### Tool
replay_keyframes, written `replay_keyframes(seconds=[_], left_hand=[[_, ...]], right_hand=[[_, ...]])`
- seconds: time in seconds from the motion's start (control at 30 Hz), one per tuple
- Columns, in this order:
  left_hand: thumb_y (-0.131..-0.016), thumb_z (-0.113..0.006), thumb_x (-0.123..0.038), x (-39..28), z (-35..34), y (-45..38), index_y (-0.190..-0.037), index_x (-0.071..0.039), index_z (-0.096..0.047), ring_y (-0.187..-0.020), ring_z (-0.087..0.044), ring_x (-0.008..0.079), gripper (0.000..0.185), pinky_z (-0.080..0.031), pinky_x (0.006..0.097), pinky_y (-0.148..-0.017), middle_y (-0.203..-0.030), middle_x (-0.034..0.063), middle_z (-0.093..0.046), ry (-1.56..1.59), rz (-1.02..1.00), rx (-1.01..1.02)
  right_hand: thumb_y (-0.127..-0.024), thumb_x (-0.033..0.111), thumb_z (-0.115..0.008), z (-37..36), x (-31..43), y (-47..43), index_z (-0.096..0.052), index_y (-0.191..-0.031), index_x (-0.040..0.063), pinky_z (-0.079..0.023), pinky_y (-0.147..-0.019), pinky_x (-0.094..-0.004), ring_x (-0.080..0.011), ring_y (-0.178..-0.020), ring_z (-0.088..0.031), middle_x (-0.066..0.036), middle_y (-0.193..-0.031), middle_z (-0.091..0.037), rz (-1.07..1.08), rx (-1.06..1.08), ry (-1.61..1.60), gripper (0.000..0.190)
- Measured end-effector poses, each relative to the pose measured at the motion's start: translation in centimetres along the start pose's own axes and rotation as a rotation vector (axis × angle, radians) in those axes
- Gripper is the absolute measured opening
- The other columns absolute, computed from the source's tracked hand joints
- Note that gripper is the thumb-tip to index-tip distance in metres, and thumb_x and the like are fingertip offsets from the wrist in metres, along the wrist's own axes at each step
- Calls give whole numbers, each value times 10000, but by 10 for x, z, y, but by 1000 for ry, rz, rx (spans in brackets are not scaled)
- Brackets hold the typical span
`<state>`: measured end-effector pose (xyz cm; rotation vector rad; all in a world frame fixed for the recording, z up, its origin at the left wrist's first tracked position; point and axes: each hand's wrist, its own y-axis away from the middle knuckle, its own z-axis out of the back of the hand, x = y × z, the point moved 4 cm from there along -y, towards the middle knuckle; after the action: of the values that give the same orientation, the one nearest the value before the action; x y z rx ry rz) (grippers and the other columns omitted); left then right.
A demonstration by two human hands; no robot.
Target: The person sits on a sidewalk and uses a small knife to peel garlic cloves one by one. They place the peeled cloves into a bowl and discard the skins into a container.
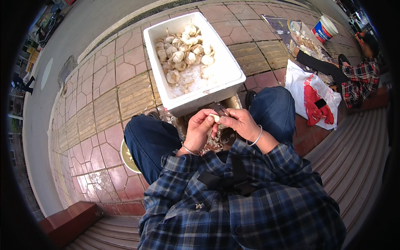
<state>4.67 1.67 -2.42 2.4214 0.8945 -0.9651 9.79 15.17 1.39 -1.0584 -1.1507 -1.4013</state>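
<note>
A pale garlic clove (214, 117) is pinched between the thumb and fingers of my left hand (200, 126). My right hand (240, 122) meets it from the other side, its thumb against the clove. A dark flat tool (220, 109), seemingly a small knife, sticks up from the right hand's fingers; its grip is mostly hidden. Just beyond both hands stands a white foam box (203, 95), holding many whole garlic bulbs (181, 53) towards its far side. Loose garlic skins (215, 140) lie below my hands, between my knees.
A bowl (124, 156) with pale pieces in it sits beside my left knee. To the right lie a white plastic bag (293, 81) and a red cloth or bag (312, 106) with a dark rectangular object on it. Farther off, another person (359, 75) sits near a white bucket (329, 25).
</note>
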Motion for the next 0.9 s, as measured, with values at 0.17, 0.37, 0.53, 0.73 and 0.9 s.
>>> replay_keyframes(seconds=[0.17, 0.37, 0.53, 0.73, 0.9], left_hand=[[-918, -499, -108, -1, 5, -4, -1079, 0, -549, -608, -509, 81, 200, -403, 183, -468, -915, 94, -609, 40, -27, -94], [-899, -531, -88, 4, 10, -4, -1093, 3, -554, -639, -529, 75, 216, -412, 181, -474, -883, 40, -614, -21, -51, -127], [-890, -545, -71, 1, 5, -1, -1121, -7, -546, -619, -518, 49, 240, -397, 169, -479, -813, 14, -585, -223, -43, -120], [-915, -520, -108, 1, 4, -1, -1122, -14, -534, -581, -491, 37, 228, -385, 162, -475, -726, -2, -559, -362, -115, -120], [-921, -515, -122, -1, 6, 1, -1055, -14, -548, -549, -474, 36, 175, -376, 162, -473, -694, 2, -551, -380, -92, -125]], right_hand=[[-809, 274, -666, 6, -8, -2, -580, -891, 10, -461, -591, -251, -105, -625, -553, -46, -720, -577, 61, -170, 246, 289], [-789, 376, -646, -1, 13, -2, -534, -780, 32, -452, -553, -368, -269, -645, -566, -107, -702, -567, 226, -289, 584, 361], [-795, 407, -627, 1, 15, -2, -515, -750, 33, -435, -551, -403, -302, -646, -548, -117, -676, -542, 275, -412, 845, 393], [-781, 362, -655, 0, 19, -1, -516, -726, 33, -420, -544, -398, -311, -650, -530, -122, -664, -523, 313, -414, 844, 362], [-787, 387, -639, -1, 19, 0, -537, -691, 68, -431, -542, -386, -275, -649, -545, -81, -666, -543, 359, -412, 928, 348]])
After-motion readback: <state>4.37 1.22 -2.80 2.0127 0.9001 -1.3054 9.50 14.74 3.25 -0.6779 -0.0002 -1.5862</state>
